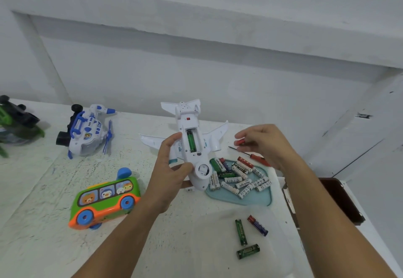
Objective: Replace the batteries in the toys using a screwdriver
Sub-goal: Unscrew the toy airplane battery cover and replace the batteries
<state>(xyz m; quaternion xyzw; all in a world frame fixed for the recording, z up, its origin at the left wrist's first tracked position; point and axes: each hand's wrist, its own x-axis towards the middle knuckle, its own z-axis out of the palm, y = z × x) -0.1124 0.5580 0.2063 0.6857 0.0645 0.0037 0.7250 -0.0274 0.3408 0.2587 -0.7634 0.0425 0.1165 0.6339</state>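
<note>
Left hand (172,168): wrapped round the toy plane (193,157), thumb over the near side of the fuselage, fingers curled beneath it
Right hand (263,144): hovering just beside the plane's wing, thumb and fingertips pinching a small red piece (239,142); I cannot tell whether it is a battery or a tool handle
Toy plane: lifted off the table, belly up, nose toward my left wrist, tail pointing away from the fingers
Battery bay: open, just beyond my left thumb tip, with a green battery (191,141) seated in it and an empty slot alongside
How it will handle: I judge it a light, hollow, stiff plastic shell, smooth enough to slip; the thin wings and tail fins look like the parts that would snap
Where I'd hold: round the fuselage near the left fingers, never by a wing, keeping the thumb clear of the bay
Screwdriver (259,159): lying on the table just below the right fingertips, untouched
Tray (239,199): under my right wrist, heaped with batteries
Loose batteries (242,232): three, well back from both sets of fingers, between my forearms
Toy bus (104,199): outside the left wrist, on the table
Step, as I judge: filling the bay; cover and screw not yet back on
</note>
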